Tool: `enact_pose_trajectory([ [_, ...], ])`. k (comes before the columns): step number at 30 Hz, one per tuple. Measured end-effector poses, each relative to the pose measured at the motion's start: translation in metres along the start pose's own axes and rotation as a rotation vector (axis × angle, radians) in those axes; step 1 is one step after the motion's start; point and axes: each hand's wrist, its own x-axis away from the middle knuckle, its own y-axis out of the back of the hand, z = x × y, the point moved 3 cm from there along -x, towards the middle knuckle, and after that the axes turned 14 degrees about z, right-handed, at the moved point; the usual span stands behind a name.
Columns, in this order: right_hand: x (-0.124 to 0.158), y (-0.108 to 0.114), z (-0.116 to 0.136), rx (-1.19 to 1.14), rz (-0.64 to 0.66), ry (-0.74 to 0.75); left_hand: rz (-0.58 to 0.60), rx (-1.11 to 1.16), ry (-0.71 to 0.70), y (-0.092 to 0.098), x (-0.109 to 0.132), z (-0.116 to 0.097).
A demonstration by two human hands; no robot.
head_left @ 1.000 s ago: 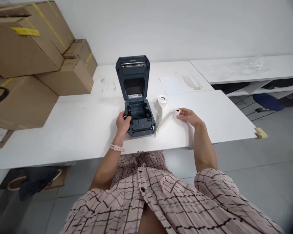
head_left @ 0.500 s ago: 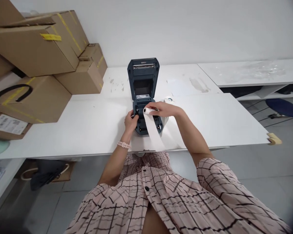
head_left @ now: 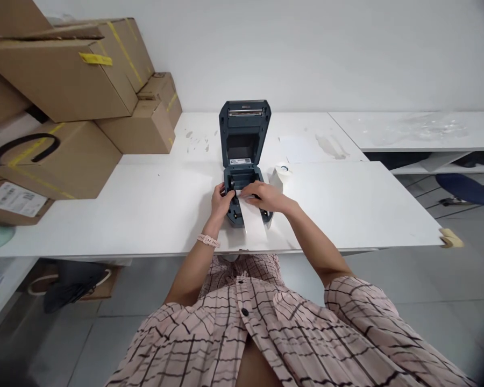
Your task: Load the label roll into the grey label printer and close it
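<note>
A dark label printer (head_left: pixel 244 129) stands on the white table with its lid raised. My right hand (head_left: pixel 266 196) is closed over a small white label roll (head_left: pixel 252 217), inside the printer's lower bay; the roll's core is mostly hidden by the fingers. From the roll a white strip hangs over the printer's front toward the table edge. My left hand (head_left: pixel 221 201) grips the left side of the printer's base, thumb at the inner edge beside the roll. Just right of the printer stands another white roll (head_left: pixel 281 176).
Cardboard boxes (head_left: pixel 80 80) are stacked at the left, one with a black curved strap (head_left: pixel 26 142). A white sheet (head_left: pixel 296 149) and clear plastic (head_left: pixel 427 126) lie farther back. The table's front edge (head_left: pixel 347 249) runs close to my body; a blue stool (head_left: pixel 463 188) stands at right.
My right hand has lowered the label roll into the printer's bay; it was held above it before. My left hand keeps its place on the printer's side. The view has shifted slightly.
</note>
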Motion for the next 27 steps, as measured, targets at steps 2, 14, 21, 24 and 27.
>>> enact_pose_trajectory([
  [2,0.014,-0.009,0.009,-0.013,-0.072,0.003,-0.005,0.005,0.001,0.000,0.002,-0.002],
  [14,0.047,-0.037,0.041,-0.048,-0.299,-0.025,0.030,0.088,0.038,-0.003,0.002,-0.004],
  [21,0.052,-0.047,0.043,-0.088,-0.315,-0.062,0.032,0.094,0.064,-0.003,0.002,-0.004],
  [24,0.053,-0.048,0.045,-0.081,-0.318,-0.057,0.030,0.103,0.059,-0.003,0.002,-0.004],
  [27,0.053,-0.047,0.047,-0.087,-0.325,-0.048,0.036,0.100,0.059,-0.003,0.003,-0.005],
])
